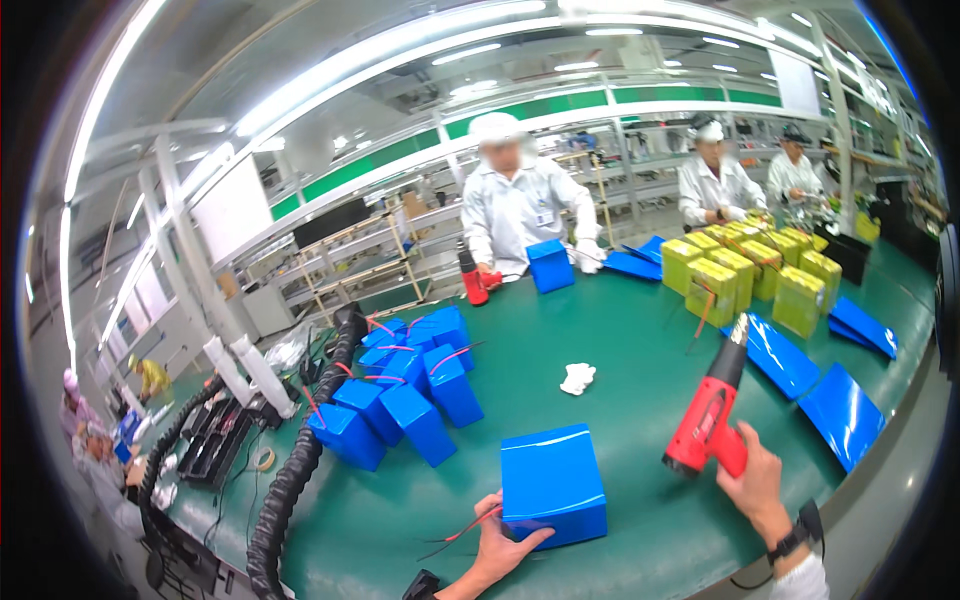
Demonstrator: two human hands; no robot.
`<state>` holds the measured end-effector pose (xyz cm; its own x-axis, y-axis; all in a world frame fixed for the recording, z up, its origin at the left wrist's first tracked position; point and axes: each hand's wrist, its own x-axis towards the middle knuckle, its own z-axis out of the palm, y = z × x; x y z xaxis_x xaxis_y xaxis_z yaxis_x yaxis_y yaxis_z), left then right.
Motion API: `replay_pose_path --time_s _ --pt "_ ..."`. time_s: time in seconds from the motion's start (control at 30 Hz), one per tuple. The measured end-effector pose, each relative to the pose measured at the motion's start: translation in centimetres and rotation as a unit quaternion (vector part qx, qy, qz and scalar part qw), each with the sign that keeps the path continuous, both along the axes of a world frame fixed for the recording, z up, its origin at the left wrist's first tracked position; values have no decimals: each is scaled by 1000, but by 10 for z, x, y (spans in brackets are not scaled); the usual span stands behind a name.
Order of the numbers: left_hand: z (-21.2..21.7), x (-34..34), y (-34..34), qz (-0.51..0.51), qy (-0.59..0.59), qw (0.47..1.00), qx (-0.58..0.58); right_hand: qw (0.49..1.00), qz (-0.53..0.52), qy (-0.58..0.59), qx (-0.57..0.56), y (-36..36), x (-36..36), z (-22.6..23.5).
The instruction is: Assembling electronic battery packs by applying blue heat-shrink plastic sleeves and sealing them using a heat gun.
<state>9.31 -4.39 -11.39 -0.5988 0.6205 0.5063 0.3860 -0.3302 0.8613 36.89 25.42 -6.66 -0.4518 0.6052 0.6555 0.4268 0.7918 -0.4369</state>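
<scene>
Left grip (pixel 508 548) closed about the near left corner of blue block (pixel 553 475), which sits on the bench (pixel 640 365). Right grip (pixel 755 482) wrapped round the red heat gun (pixel 710 410). Block judged heavy, stiff, slick-skinned; hold low, opposite sides, clear of leads (pixel 478 522).

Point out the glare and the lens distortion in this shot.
Head view: the long ceiling light is blown out to white and bows with the fisheye; head view: glossy streaks cross the blue sheets at right and the top of the blue pack; head view: the green table's edge curves, and the picture's rim falls to black.
</scene>
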Motion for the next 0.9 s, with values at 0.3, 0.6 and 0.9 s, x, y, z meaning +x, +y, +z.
replay_pose_path --time_s 0.3,0.6,0.9 --pt "7 0 14 14 86 996 -17 901 191 304 -243 -59 66 33" --pt "5 -4 3 14 64 998 -13 917 141 332 -172 -67 104 88" --pt "1 -2 0 0 34 999 -8 925 -4 378 -42 -102 107 122"
